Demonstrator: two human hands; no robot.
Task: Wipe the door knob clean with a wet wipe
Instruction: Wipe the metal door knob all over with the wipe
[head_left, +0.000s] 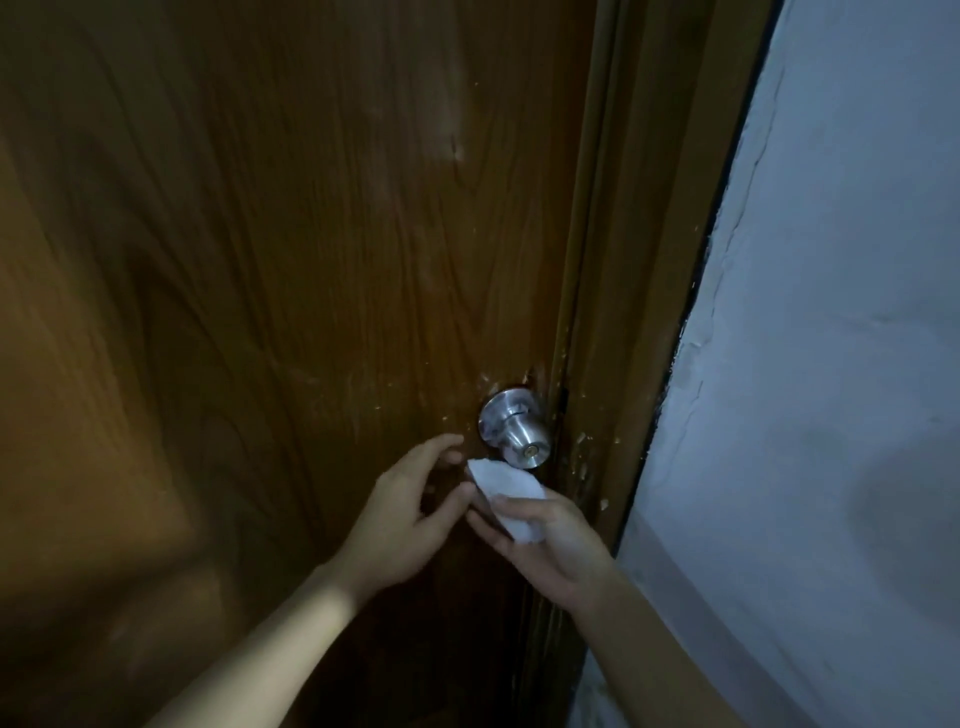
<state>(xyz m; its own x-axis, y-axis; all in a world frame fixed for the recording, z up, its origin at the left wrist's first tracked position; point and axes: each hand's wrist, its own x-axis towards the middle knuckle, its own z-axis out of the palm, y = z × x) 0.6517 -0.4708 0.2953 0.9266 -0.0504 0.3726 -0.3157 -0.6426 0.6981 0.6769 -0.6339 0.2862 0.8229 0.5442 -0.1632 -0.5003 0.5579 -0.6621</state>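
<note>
A round silver door knob (515, 432) with a keyhole in its face sticks out of the brown wooden door (291, 270), close to the door's right edge. Just below the knob I hold a folded white wet wipe (506, 494) in my right hand (545, 545); the wipe's upper tip nearly touches the knob's underside. My left hand (410, 514) is to the left of the wipe, fingers spread, with the thumb resting against the wipe's left edge and the fingertips near the door.
The wooden door frame (623, 322) runs down the right of the door, flecked with white paint. Beyond it stands a pale, cracked wall (831, 364). The light is dim.
</note>
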